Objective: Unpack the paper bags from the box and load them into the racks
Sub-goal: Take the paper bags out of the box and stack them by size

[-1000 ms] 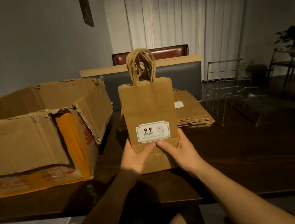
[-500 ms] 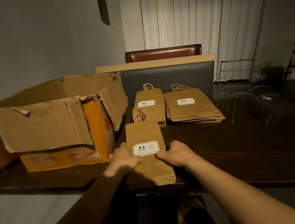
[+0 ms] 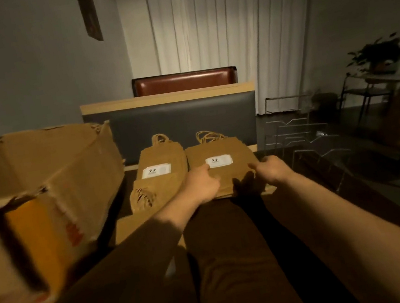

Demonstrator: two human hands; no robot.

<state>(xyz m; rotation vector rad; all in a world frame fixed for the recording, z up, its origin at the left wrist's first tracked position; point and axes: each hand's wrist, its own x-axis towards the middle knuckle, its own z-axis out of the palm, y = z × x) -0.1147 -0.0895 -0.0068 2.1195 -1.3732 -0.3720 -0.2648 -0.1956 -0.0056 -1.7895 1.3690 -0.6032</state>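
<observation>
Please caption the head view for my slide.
Both hands on the right stack of bags, racks alongside.

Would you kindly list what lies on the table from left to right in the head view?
Cardboard box → narrow stack of paper bags → left hand → wider stack of paper bags → right hand → wire racks.
</observation>
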